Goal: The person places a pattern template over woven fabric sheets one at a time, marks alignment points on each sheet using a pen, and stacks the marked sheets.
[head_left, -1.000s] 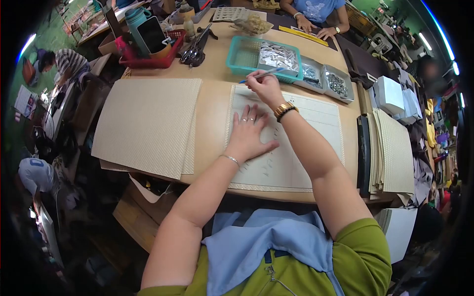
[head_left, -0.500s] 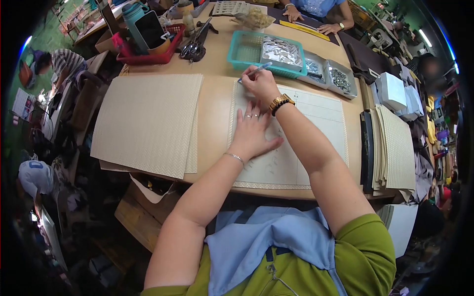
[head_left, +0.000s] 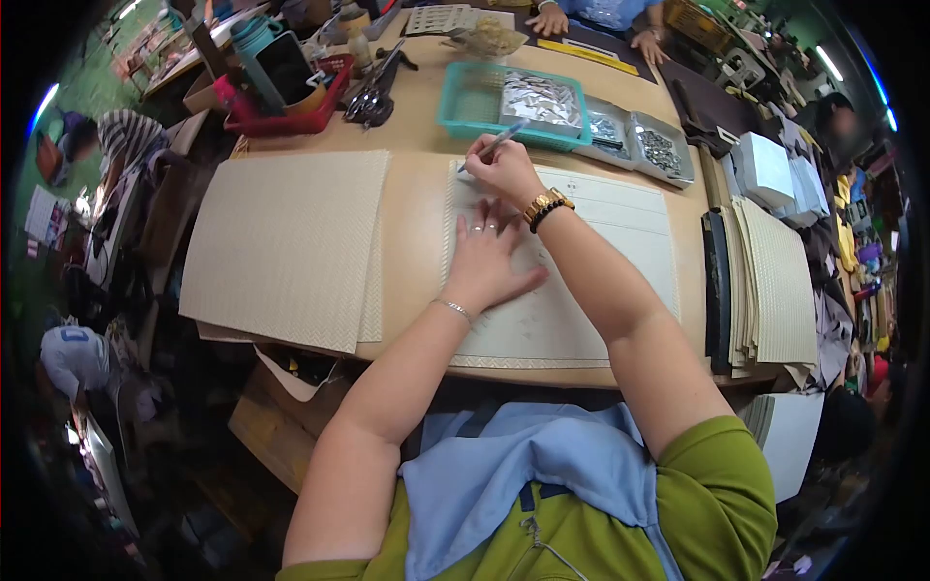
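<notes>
My left hand (head_left: 487, 263) lies with its fingers spread on a white marked sheet (head_left: 620, 232), which rests on a woven-textured cream sheet (head_left: 528, 362). Just above it, my right hand (head_left: 504, 174) is closed round a pen (head_left: 504, 136), its lower end near the sheet's top left corner. Pencil-like lines and small marks show on the white sheet. Beyond my right hand sits a teal basket (head_left: 472, 100) holding a box of small silvery pieces (head_left: 542, 105).
Large cream woven sheets (head_left: 281, 247) lie at the left, and a stack of similar ones (head_left: 775, 290) at the right. Small boxes of metal parts (head_left: 661, 152), a red tray (head_left: 291, 123) and pliers (head_left: 373, 97) stand farther back. Another person's hands (head_left: 647, 45) are across the table.
My right hand has shifted slightly left, keeping the pen, whose lower end has moved to the sheet's top left corner. My left hand stays spread in place. The view has shifted slightly.
</notes>
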Tool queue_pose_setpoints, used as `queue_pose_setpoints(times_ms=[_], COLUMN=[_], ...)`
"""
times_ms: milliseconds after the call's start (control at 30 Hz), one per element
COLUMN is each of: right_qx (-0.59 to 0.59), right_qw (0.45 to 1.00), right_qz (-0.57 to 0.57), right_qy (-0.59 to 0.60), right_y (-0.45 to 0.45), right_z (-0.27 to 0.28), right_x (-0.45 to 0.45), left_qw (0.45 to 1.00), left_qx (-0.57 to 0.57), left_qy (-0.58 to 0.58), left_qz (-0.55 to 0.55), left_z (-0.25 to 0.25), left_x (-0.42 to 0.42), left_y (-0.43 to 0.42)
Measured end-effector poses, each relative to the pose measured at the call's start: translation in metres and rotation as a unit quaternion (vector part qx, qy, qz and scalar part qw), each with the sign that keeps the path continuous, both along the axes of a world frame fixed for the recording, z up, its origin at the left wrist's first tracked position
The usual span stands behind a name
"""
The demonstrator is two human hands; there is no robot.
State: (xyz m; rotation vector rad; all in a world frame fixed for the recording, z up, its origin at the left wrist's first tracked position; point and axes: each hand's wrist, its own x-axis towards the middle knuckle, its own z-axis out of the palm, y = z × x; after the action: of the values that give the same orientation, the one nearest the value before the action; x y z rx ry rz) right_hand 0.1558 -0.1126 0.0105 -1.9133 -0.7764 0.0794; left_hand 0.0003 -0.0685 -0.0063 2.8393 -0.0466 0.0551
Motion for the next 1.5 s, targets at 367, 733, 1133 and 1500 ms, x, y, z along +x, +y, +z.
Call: queue_pose_setpoints(times_ms=[367, 733, 1133, 1500], right_qx=[0.174, 0.087, 0.011, 0.008], right_qw=[0.963, 0.966, 0.976, 0.976], right_qz=[-0.196, -0.235, -0.215, -0.217], right_qy=[0.062, 0.057, 0.025, 0.006], right_y=[-0.266, -0.335, -0.332, -0.331], right_z=[-0.016, -0.038, -0.024, -0.026], right_x=[0.039, 0.079, 0.067, 0.067], left_qw=[0.993, 0.97, 0.959, 0.963], left_qx=[0.075, 0.111, 0.15, 0.139], left_qy=[0.086, 0.038, 0.123, 0.107], left_qz=[0.006, -0.213, -0.205, -0.205], left_z=[0.041, 0.045, 0.056, 0.05], left_x=[0.017, 0.131, 0.152, 0.152], left_y=[-0.018, -0.168, -0.192, -0.191])
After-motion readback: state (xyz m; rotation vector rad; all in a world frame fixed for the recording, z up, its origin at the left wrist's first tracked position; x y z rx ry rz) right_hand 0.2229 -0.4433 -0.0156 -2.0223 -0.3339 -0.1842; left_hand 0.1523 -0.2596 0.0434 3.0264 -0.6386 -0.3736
